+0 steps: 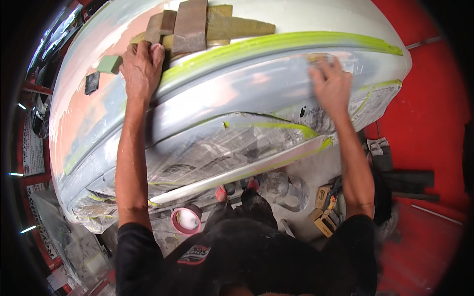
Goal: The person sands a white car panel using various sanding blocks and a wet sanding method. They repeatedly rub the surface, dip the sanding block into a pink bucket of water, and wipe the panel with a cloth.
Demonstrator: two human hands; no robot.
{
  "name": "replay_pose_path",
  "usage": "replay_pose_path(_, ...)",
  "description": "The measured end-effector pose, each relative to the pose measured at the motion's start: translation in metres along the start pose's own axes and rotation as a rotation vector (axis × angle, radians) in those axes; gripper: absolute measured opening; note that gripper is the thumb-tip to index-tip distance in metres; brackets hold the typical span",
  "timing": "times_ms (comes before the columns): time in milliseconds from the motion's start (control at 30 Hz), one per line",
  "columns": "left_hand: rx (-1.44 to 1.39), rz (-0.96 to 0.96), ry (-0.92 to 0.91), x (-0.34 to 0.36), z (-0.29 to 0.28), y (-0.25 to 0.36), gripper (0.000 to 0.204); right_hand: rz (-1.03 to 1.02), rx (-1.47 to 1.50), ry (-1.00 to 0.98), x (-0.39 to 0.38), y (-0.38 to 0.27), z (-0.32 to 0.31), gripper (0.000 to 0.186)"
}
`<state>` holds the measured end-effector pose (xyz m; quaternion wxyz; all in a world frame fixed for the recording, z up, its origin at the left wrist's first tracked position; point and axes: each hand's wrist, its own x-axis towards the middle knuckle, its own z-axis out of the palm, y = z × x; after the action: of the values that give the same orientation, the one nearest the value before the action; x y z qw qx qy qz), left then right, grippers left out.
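Note:
A curved vehicle body panel (247,84) shows white, grey and pink patches, yellow-green tape (345,40) and masking paper (212,153). My left hand (142,71) rests on it with curled fingers at a group of brown and olive blocks (190,24); what the fingers grip is hidden. A green block (109,64) and a small black pad (92,84) lie left of that hand. My right hand (330,84) presses a small tan pad (317,57) on the grey band below the upper tape, its fingers bent over it.
A pink bucket (180,220) with white contents sits on the floor below the panel. Yellow-and-black items (323,212) lie at the lower right, near dark strips (410,178). A red surface (434,108) fills the right side.

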<state>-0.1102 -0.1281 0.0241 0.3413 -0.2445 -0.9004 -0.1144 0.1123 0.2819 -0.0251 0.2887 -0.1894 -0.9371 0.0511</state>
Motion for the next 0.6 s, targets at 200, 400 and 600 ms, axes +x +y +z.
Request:
replay_pose_path(200,-0.103,0.005,-0.037,0.002,0.001,0.001,0.032,-0.036,0.039,0.065,0.031,0.057,0.008,0.053)
replay_pose_path(400,-0.079,-0.007,-0.004,0.0,0.001,0.0,0.033,-0.041,0.023,0.135,-0.036,-0.028,0.016,0.05)
replay_pose_path(600,-0.088,-0.004,-0.036,0.003,0.002,0.002,0.034,0.12,-0.007,0.143,0.018,0.053,0.011,0.052)
